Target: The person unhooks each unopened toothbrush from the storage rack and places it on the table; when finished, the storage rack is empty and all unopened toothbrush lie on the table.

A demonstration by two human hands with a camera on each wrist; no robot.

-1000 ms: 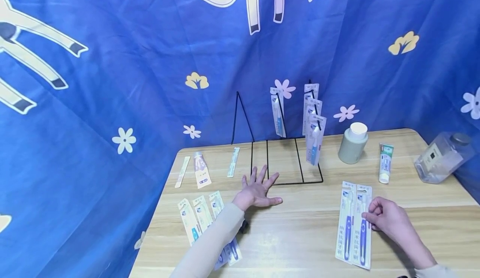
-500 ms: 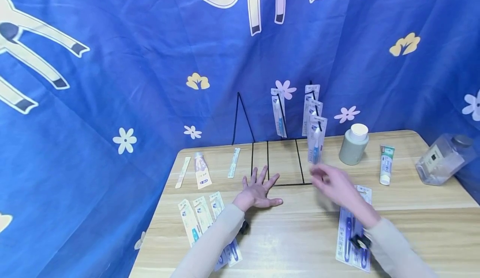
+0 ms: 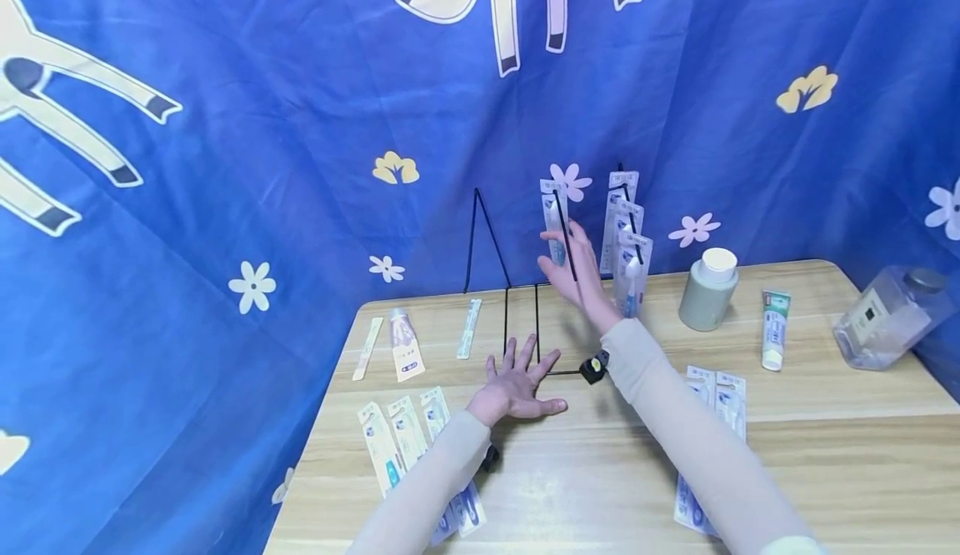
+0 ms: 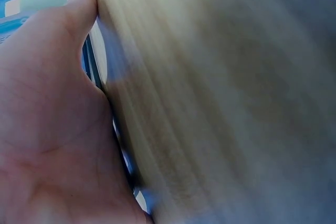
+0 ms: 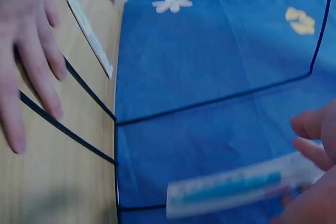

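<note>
A packaged toothbrush (image 3: 553, 201) hangs on a hook of the black wire rack (image 3: 537, 322). My right hand (image 3: 583, 282) is raised beside it, thumb and fingers apart around the pack. In the right wrist view, the upper end of the toothbrush pack (image 5: 226, 190) lies among my fingers (image 5: 310, 124); contact is hard to tell. My left hand (image 3: 517, 388) rests with spread fingers on the table, over the front of the rack's base. In the left wrist view the left hand (image 4: 52, 119) shows its thumb straight.
Several toothbrush packs (image 3: 634, 267) hang on the rack's right hook. More packs lie on the table, at left (image 3: 384, 447) and under my right forearm (image 3: 727, 397). A grey-green bottle (image 3: 705, 292), toothpaste tube (image 3: 775, 330) and clear bottle (image 3: 877, 322) stand or lie at right.
My right hand has left the two toothbrush packs on the right of the table and moved up and left to the hanging pack. The left hand stays put.
</note>
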